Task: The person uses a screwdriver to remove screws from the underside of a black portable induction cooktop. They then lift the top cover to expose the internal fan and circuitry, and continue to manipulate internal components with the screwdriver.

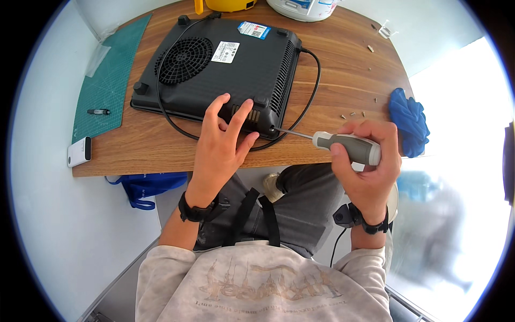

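Observation:
A black induction cooker (244, 72) lies upside down on the wooden table, its round fan grille (185, 60) and rubber feet facing up. My left hand (220, 137) rests on its near right corner, fingers spread and fingertips touching the casing by the vent slots. In my right hand (370, 172) is a screwdriver (348, 147) with a grey and white handle, my fingers wrapped round it. The shaft points left, and its tip meets a hole at the cooker's near right corner. A black power cord (317, 80) loops around the cooker and crosses over its underside.
Several small screws (352, 114) lie on the table's right side near a crumpled blue cloth (409, 123). At left are a green cutting mat (110, 80), a pen (98, 111) and a small white device (79, 152). A white tub (303, 11) and a yellow object (230, 5) stand behind.

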Motion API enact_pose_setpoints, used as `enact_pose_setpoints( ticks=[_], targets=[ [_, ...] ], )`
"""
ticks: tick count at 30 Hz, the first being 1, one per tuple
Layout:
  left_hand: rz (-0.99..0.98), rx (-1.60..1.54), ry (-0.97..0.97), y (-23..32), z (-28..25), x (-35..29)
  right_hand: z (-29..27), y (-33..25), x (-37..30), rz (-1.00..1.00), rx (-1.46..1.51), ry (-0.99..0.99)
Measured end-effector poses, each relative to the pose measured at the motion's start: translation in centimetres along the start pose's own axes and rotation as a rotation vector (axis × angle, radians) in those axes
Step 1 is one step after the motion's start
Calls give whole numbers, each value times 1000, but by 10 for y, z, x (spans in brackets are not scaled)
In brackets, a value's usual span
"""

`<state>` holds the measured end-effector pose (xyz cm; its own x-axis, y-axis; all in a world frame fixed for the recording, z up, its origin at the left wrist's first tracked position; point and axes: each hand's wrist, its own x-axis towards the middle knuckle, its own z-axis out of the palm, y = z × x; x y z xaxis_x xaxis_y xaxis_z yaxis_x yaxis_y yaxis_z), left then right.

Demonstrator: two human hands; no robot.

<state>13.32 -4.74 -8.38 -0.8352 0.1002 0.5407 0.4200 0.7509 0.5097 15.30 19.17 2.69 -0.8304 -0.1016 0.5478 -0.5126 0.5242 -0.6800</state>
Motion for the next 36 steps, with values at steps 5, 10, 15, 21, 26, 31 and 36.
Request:
enact_pose_setpoints(
  ticks=[5,10,15,21,26,31,36],
  targets=[
    [9,11,12,-1,0,-1,9,-10,14,-35,-31,-8],
    [29,36,1,-1,-1,0,15,-3,16,-15,62,23],
    [25,38,4,1,-1,-1,22,-1,26,-131,40,22],
    [34,39,18,0,-2,-2,20,-24,44,-105,-260,-76],
    [20,0,20,2,-4,-1,24,-28,45,-155,-436,-114],
    [25,-10,35,1,-4,0,29,-34,51,-182,-241,-162],
    [18,-5,28,2,-4,-1,32,-33,52,-145,0,-264]
  ],
)
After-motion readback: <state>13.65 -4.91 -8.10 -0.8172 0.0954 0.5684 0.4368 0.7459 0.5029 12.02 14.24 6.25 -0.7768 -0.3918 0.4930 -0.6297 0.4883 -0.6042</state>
